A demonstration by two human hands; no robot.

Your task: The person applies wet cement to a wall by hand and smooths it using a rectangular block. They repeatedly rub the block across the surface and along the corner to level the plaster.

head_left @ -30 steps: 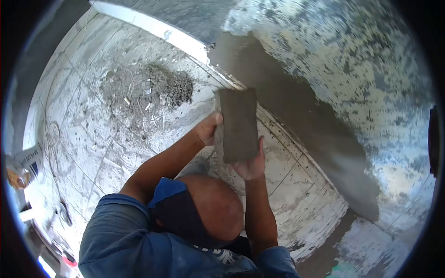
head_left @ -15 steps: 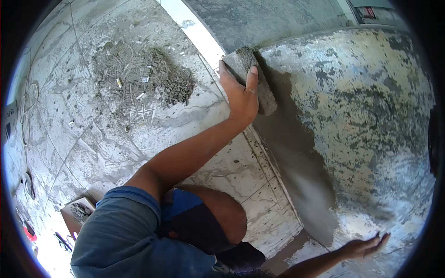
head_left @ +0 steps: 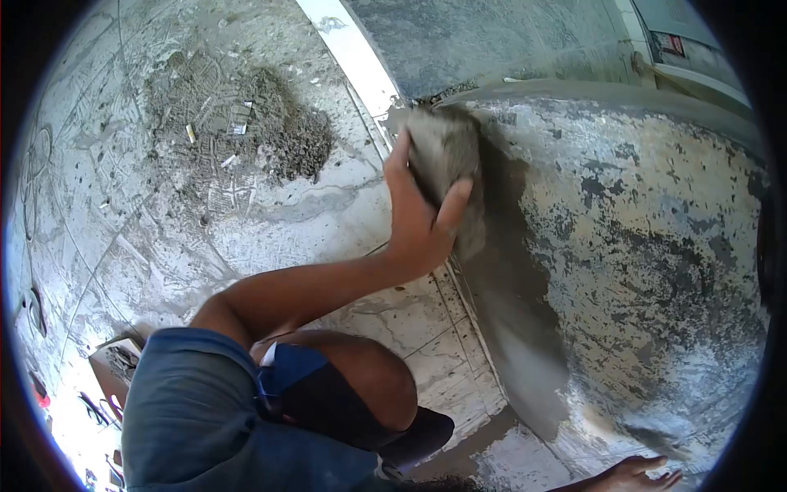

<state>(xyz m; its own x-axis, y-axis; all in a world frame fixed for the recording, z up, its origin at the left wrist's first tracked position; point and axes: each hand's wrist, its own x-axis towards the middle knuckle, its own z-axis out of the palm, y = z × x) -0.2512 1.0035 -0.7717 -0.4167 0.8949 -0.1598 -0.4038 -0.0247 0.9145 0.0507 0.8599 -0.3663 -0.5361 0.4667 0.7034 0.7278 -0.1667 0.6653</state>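
My left hand (head_left: 422,221) is wrapped around a thick, cement-coated rectangular block (head_left: 447,152), thumb on one side and fingers on the other. The block lies against the upper end of a wet grey mortar strip (head_left: 512,303), by the corner where the low wall meets the floor edging. Its underside is hidden. At the lower right, my right hand (head_left: 643,474) is empty, fingers stretched out and apart, close to the worn, patchy wall surface (head_left: 648,271).
A heap of loose mortar (head_left: 287,135) with small litter lies on the dirty tiled floor (head_left: 270,246). A white strip (head_left: 348,41) runs up to the corner. At the lower left stands a box (head_left: 115,365) of grey material, near cables and tools. My bent knee (head_left: 377,377) is below.
The view has shifted. My left hand still grips the block, which is now tilted differently against the corner. My right hand appears lower, near the bottom edge.
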